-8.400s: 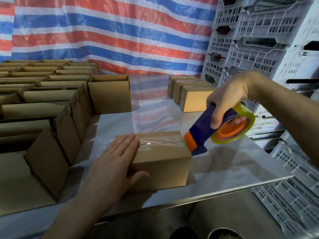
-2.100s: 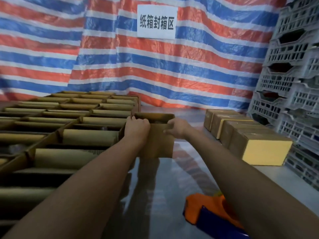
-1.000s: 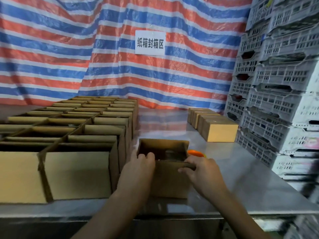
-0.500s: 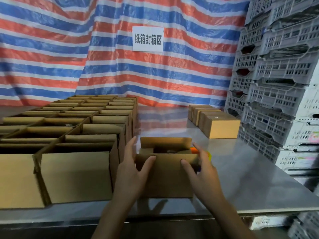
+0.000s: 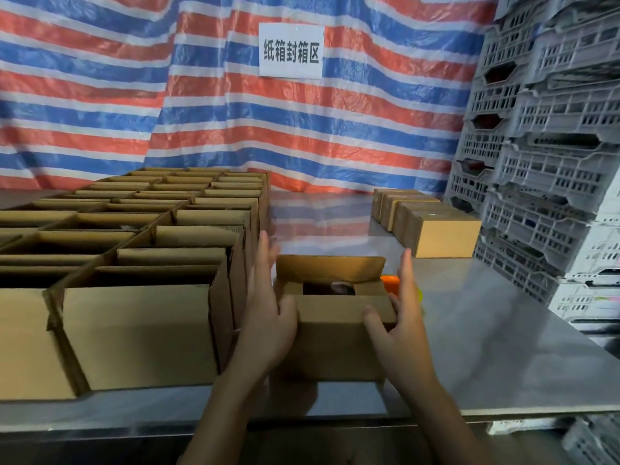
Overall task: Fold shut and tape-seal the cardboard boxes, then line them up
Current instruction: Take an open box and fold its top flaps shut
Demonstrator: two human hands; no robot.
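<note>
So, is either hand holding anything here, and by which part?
No curled grip. The left hand and right hand, fingers straight, flank the open box at its left and right ends, thumbs on the folded near flap.

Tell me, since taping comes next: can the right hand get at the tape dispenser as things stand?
Probably yes. The tape dispenser lies on the table just behind the right hand, beside the box; only its orange part shows, and nothing seems to stand between them.
</note>
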